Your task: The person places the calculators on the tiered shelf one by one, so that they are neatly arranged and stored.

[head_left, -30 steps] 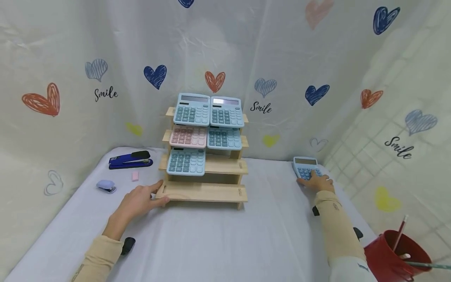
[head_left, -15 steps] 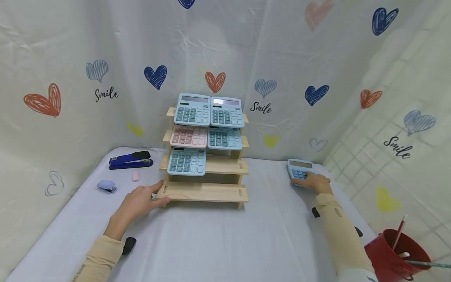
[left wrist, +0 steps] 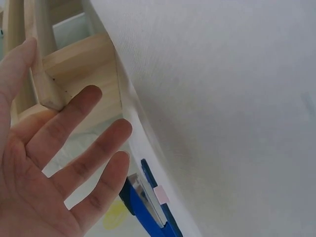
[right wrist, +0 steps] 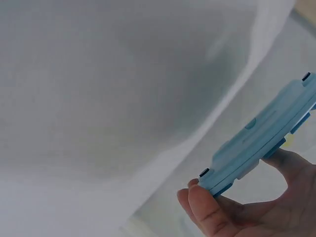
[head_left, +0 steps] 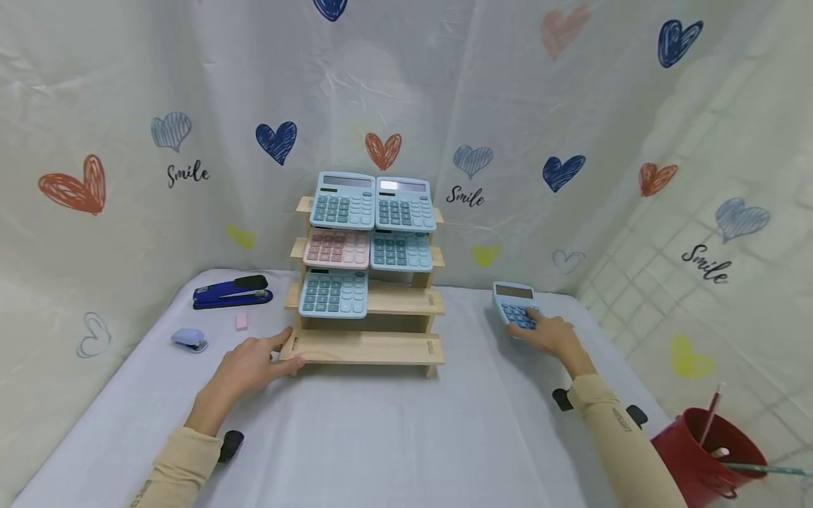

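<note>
Pale-blue calculator (head_left: 514, 305), lifted off the table near its far right edge, sits in the right hand's (head_left: 551, 334) grip, fingers curled under its casing. The left hand (head_left: 249, 364), fingers relaxed, steadies the wooden rack's (head_left: 368, 347) bottom-left corner. Carrying looks underway; next, aligning it with the free slot beside the lower calculator (head_left: 334, 293).
</note>
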Demonstrator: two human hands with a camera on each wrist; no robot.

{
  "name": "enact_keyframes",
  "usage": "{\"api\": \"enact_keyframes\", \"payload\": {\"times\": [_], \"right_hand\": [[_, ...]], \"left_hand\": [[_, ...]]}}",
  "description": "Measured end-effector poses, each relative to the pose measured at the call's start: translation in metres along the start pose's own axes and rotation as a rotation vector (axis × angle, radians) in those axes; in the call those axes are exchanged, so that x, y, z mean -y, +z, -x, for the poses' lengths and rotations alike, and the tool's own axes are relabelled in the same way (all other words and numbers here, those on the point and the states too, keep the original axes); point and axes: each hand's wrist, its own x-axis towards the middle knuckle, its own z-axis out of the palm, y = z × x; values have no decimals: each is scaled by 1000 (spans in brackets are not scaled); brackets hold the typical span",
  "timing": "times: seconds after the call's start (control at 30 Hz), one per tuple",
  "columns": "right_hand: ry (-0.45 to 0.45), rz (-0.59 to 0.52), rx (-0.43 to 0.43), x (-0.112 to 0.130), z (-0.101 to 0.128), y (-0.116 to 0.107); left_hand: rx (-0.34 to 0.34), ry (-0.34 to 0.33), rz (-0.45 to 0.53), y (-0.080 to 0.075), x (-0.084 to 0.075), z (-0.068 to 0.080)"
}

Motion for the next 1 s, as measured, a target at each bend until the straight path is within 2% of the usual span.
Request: {"api": "enact_keyframes", "payload": {"times": [0.23,0.47,0.63,0.8,1.0], "right_hand": [[-102,17,-130,42,35,-20],[-162,21,-182,86,71,-36],[-221,31,-208,112,92,-32],[-256,56,-204,136,100,-24],[-307,106,-254,162,94,-15]], "left_hand": [[-5,4,11,-4,0,-1],[-6,9,18,-6,0,-2],[15,8,8,-4,0,1],[22,5,4,-3,-1,3],[25,7,11,-2,-2,3]]}}
